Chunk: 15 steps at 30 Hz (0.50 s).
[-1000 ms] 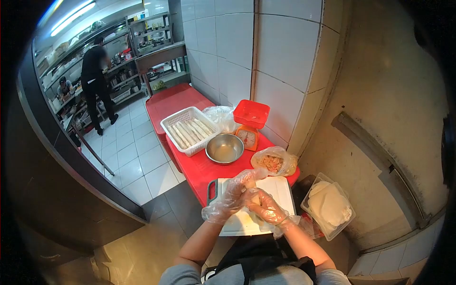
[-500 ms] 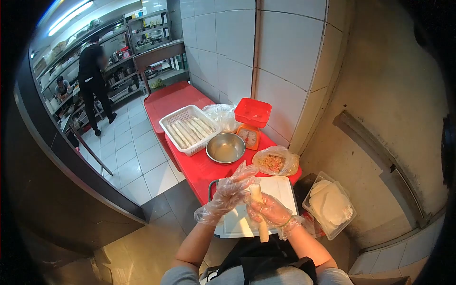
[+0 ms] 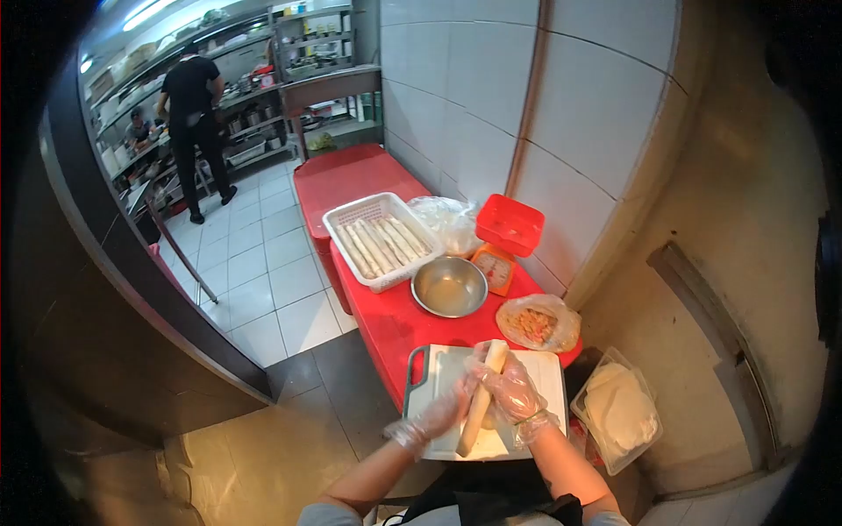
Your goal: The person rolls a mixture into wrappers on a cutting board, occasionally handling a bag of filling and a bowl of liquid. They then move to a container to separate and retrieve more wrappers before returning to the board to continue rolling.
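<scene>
A long, pale spring roll [image 3: 479,405] slants over the white cutting board [image 3: 550,375], its upper end leaning away from me. My right hand [image 3: 517,392], in a clear plastic glove, is closed around it from the right. My left hand [image 3: 445,408], gloved the same way, comes up against the roll's left side, its fingers smeared by motion. Beyond the board stand a steel bowl [image 3: 449,287] with some liquid and a plastic bag of orange-brown filling [image 3: 532,323]. Several similar rolls [image 3: 382,244] lie side by side in a white basket [image 3: 361,210].
An orange scale [image 3: 494,267] with a red tray [image 3: 510,225] stands near the tiled wall, beside a clear bag [image 3: 447,221]. A tub of pale wrappers [image 3: 621,408] sits low at the right of the red table [image 3: 386,326]. A person in black [image 3: 190,114] stands in the kitchen behind.
My left hand, spread apart from the roll before, has come in against it. The roll has tilted, its upper end now to the right. My view has shifted slightly left.
</scene>
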Tool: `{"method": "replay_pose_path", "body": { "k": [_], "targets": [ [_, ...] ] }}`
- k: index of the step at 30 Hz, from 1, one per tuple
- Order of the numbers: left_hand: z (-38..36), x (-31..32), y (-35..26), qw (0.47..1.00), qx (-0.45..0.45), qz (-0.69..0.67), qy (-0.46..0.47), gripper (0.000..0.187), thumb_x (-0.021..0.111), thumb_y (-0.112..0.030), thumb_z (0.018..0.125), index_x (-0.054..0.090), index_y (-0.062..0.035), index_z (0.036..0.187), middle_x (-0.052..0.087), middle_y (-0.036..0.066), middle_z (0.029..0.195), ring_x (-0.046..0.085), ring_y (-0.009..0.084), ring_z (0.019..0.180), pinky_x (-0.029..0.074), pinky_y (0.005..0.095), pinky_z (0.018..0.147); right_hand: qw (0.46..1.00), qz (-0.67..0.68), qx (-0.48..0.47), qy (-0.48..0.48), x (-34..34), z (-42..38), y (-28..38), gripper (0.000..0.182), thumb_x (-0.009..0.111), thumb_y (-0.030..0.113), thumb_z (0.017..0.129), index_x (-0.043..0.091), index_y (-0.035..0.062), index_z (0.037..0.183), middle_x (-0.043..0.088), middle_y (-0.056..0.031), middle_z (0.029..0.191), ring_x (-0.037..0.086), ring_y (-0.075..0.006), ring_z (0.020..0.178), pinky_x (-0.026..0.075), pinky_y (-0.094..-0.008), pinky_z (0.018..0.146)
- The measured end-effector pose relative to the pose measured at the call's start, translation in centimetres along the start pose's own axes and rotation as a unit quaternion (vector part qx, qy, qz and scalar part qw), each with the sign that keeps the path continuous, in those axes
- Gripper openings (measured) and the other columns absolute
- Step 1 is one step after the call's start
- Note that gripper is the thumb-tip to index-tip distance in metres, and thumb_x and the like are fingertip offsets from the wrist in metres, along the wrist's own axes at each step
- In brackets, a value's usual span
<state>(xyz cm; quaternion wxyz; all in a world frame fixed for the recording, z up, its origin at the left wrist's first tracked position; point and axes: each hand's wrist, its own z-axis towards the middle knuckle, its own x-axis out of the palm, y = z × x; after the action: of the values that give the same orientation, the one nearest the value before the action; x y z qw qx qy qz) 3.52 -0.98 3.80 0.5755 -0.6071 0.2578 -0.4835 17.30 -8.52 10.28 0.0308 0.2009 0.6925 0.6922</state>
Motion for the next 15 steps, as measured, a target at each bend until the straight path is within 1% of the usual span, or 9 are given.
{"method": "replay_pose_path", "body": {
  "k": [1, 2, 4, 5, 7, 11, 12, 13, 15],
  "targets": [
    [-0.5, 0.2, 0.8, 0.999, -0.037, 0.03, -0.021, 0.065, 0.057, -0.035, 0.101, 0.028, -0.0126, 0.155, 0.045, 0.01, 0.141, 0.047, 0.023, 0.126, 0.042, 0.0409, 0.101, 0.997, -0.058, -0.035, -0.031, -0.2, 1.1, -0.5, 0.043, 0.07, 0.015, 0.091, 0.049, 0.0025, 0.126, 0.058, -0.0071, 0.099, 0.059, -0.0167, 0.084, 0.052, -0.0335, 0.082],
    [-0.9, 0.4, 1.6, 0.995, -0.076, 0.059, -0.039, 0.064, 0.057, -0.036, 0.101, 0.029, -0.0124, 0.154, 0.052, 0.008, 0.132, 0.054, 0.0202, 0.116, 0.049, 0.0378, 0.092, 0.943, -0.301, -0.125, -0.071, -0.5, 1.7, -0.2, 0.058, 0.07, 0.012, 0.09, 0.041, -0.0004, 0.138, 0.059, -0.0147, 0.116, 0.06, -0.0248, 0.106, 0.049, -0.0389, 0.095],
    [-0.2, -0.4, 2.6, 0.975, -0.142, -0.17, -0.014, 0.06, 0.059, -0.034, 0.1, 0.035, -0.0124, 0.15, 0.06, 0.004, 0.112, 0.061, 0.0146, 0.094, 0.054, 0.0308, 0.075, 0.918, -0.342, -0.169, -0.112, -1.5, 2.3, -0.9, 0.066, 0.07, 0.014, 0.09, 0.035, -0.0017, 0.144, 0.055, -0.0188, 0.126, 0.056, -0.0286, 0.117, 0.046, -0.0409, 0.102],
    [0.3, -1.2, 2.4, 0.974, -0.14, -0.173, -0.045, 0.057, 0.059, -0.034, 0.099, 0.038, -0.0123, 0.147, 0.059, 0.002, 0.107, 0.059, 0.0127, 0.088, 0.052, 0.0287, 0.07, 0.902, -0.362, -0.192, -0.133, -2.4, 2.4, -1.6, 0.07, 0.07, 0.015, 0.091, 0.032, -0.0023, 0.147, 0.054, -0.0209, 0.131, 0.053, -0.0304, 0.123, 0.044, -0.0418, 0.105],
    [2.5, -3.6, -0.4, 0.969, -0.132, -0.178, -0.105, 0.05, 0.06, -0.034, 0.098, 0.044, -0.012, 0.14, 0.057, -0.002, 0.096, 0.055, 0.0088, 0.077, 0.05, 0.0246, 0.058, 0.944, -0.29, -0.116, -0.11, -5.6, 1.8, -4.3, 0.078, 0.071, 0.02, 0.091, 0.027, -0.0035, 0.15, 0.05, -0.0213, 0.134, 0.051, -0.0308, 0.127, 0.043, -0.0411, 0.106],
    [8.7, -11.3, -5.9, 0.968, 0.037, -0.198, -0.152, 0.033, 0.063, -0.043, 0.095, 0.058, -0.0112, 0.104, 0.058, 0.003, 0.075, 0.054, 0.0153, 0.056, 0.048, 0.0285, 0.05, 0.963, -0.246, 0.011, -0.114, -10.8, -2.4, -8.1, 0.068, 0.069, 0.017, 0.092, 0.034, -0.0013, 0.147, 0.052, -0.018, 0.131, 0.053, -0.0264, 0.121, 0.045, -0.0388, 0.103],
    [10.5, -14.4, -7.3, 0.977, 0.008, -0.132, -0.167, 0.037, 0.059, -0.047, 0.096, 0.058, -0.0109, 0.1, 0.06, 0.004, 0.075, 0.057, 0.0162, 0.059, 0.049, 0.0299, 0.052, 0.97, -0.21, 0.021, -0.122, -11.9, -3.7, -9.0, 0.063, 0.069, 0.014, 0.091, 0.038, 0.0003, 0.145, 0.053, -0.0155, 0.129, 0.054, -0.0237, 0.117, 0.046, -0.0369, 0.101],
    [12.7, -19.1, -6.3, 0.984, 0.112, -0.058, -0.124, 0.042, 0.053, -0.051, 0.099, 0.059, -0.0095, 0.099, 0.061, 0.005, 0.075, 0.061, 0.0172, 0.065, 0.051, 0.0314, 0.055, 0.976, -0.173, 0.028, -0.131, -13.1, -4.7, -9.7, 0.059, 0.069, 0.012, 0.091, 0.042, 0.0019, 0.143, 0.053, -0.0129, 0.126, 0.055, -0.0209, 0.113, 0.047, -0.035, 0.099],
    [16.5, -24.8, -7.1, 0.942, 0.122, 0.191, -0.247, 0.038, 0.048, -0.042, 0.1, 0.059, -0.006, 0.106, 0.063, 0.01, 0.086, 0.064, 0.0233, 0.075, 0.053, 0.0382, 0.067, 0.971, -0.152, 0.041, -0.178, -15.1, -6.7, -10.2, 0.056, 0.07, 0.012, 0.09, 0.045, 0.0054, 0.14, 0.055, -0.01, 0.119, 0.055, -0.0183, 0.107, 0.049, -0.0322, 0.091]
  ]
}}
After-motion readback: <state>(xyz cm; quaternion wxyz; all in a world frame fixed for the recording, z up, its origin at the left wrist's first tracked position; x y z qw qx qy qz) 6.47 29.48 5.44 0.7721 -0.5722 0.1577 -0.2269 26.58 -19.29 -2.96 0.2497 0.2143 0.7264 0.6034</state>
